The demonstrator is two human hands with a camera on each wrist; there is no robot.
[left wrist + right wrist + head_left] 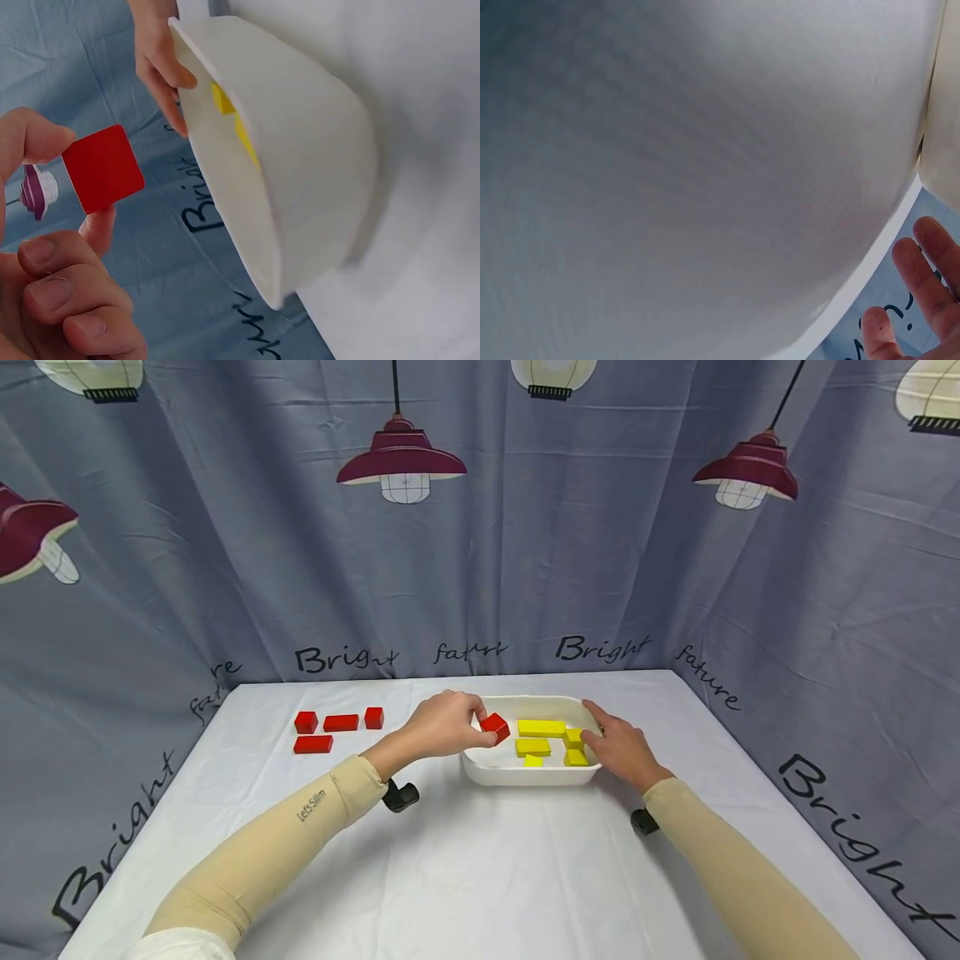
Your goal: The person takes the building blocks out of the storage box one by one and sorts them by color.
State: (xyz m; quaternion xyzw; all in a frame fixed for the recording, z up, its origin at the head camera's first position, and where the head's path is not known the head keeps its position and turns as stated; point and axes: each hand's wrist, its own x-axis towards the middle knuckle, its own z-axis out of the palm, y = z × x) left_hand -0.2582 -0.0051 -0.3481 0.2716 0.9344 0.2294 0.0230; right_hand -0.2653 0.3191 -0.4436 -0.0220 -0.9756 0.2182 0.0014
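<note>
My left hand [442,724] pinches a red block [495,727] between thumb and fingertip, over the left end of a white plastic tub [525,777]. In the left wrist view the red block [103,169] shows one square face, with the other fingers curled below it. At the tub's right end my right hand [622,745] holds the rim, thumb on the inner side. Several yellow blocks [542,728] lie inside the tub. The right wrist view catches only some of my right fingers [922,281] at its lower right corner.
Several red blocks [312,744], cubes and longer bars, lie on the white-covered table [480,877] to the left of the tub. A blue-grey curtain [480,568] with printed lamps and lettering hangs behind and along both sides of the table.
</note>
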